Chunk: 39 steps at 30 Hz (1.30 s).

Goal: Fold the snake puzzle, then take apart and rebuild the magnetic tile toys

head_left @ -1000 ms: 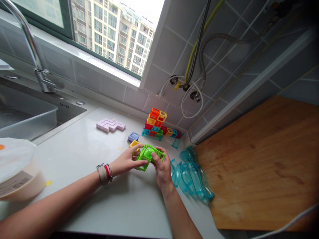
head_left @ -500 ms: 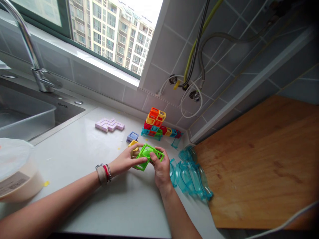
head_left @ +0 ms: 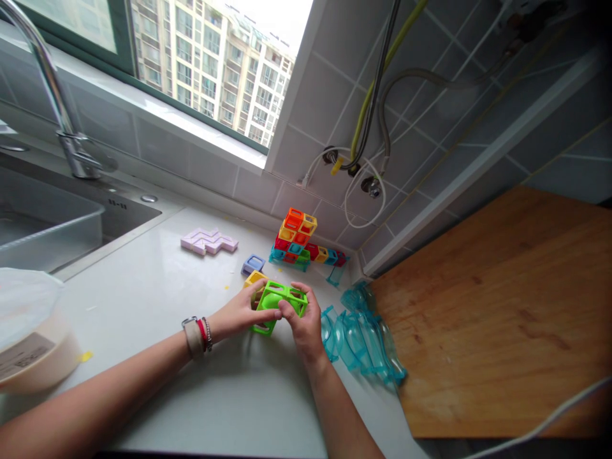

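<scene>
Between my hands is a bright green hollow plastic toy block (head_left: 268, 301), held a little above the white counter; it looks like two open-framed cubes side by side. My left hand (head_left: 243, 311) grips its left side, thumb across the front. My right hand (head_left: 307, 326) has its thumb on the near face and its fingers behind the right end. Just past my left fingertips sits a yellow block (head_left: 255, 278), partly covered, with a periwinkle block (head_left: 252, 264) behind it. Farther back stands a stepped stack of coloured hollow blocks (head_left: 292, 237).
Translucent teal curved track pieces (head_left: 361, 338) lie in a heap right of my right hand, beside a wooden board (head_left: 502, 319). Lilac zigzag pieces (head_left: 209, 242) rest at the back. A lidded tub (head_left: 36, 363) and sink (head_left: 71, 217) are left. Cables (head_left: 366, 127) hang along the wall.
Both hands have turned the green block, so its two cubes now line up more level. It has shifted slightly left and down. The other blocks stay put.
</scene>
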### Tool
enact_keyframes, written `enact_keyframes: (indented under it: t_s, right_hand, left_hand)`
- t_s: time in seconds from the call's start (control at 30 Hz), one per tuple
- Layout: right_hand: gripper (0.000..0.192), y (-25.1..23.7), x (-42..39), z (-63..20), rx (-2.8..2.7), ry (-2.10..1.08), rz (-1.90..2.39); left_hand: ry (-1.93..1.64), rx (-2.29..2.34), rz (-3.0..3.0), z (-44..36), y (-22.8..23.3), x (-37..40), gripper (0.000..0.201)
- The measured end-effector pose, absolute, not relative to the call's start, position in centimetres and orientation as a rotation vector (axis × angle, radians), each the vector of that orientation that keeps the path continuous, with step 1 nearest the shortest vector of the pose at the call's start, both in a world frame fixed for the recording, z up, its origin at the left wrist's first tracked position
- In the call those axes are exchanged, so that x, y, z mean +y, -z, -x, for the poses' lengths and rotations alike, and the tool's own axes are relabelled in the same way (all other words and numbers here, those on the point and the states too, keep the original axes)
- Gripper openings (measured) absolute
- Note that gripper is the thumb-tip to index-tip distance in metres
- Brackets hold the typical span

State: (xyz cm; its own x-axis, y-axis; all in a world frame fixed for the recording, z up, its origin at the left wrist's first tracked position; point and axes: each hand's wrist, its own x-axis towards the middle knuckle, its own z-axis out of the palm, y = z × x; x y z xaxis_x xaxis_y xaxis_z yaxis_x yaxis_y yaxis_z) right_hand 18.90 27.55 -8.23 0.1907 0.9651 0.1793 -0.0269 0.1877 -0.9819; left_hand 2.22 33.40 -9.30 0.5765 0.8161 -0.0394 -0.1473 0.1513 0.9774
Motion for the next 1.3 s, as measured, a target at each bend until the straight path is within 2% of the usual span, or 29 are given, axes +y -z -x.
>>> enact_keyframes:
  t_s: [0.1, 0.27, 0.37, 0.53, 0.83, 1.1, 1.3]
  right_hand:
    - [0.047, 6.8, 28.4, -20.0, -1.164, -0.793, 1.131]
    - [0.038, 4.0, 34.7, -25.0, -1.204, -0.468, 1.261]
    - [0.035, 4.0, 39.7, -27.9, -1.460, -0.438, 1.540]
    - [0.022, 6.1, 44.6, -28.9, -1.685, -0.454, 1.644]
    - [0.021, 6.7, 46.7, -28.7, -2.028, -0.309, 1.870]
    - [0.031, 6.9, 46.8, -28.3, -2.138, -0.148, 2.030]
    - [0.030, 7.0, 46.7, -27.9, -2.249, -0.165, 2.077]
  left_hand:
    - [-0.745, 0.648, -1.258, -2.1, 9.0, 33.2, 0.067]
    - [-0.653, 0.590, -1.238, -2.5, 9.5, 32.8, 0.064]
    - [-0.647, 0.567, -1.247, -2.7, 10.0, 32.8, 0.060]
    - [-0.653, 0.583, -1.219, -2.7, 9.9, 32.9, 0.060]
    - [-0.683, 0.601, -1.178, -2.7, 9.4, 32.7, 0.061]
    - [-0.674, 0.590, -1.192, -2.6, 9.3, 32.7, 0.059]
    - [-0.680, 0.591, -1.202, -2.7, 9.6, 32.8, 0.059]
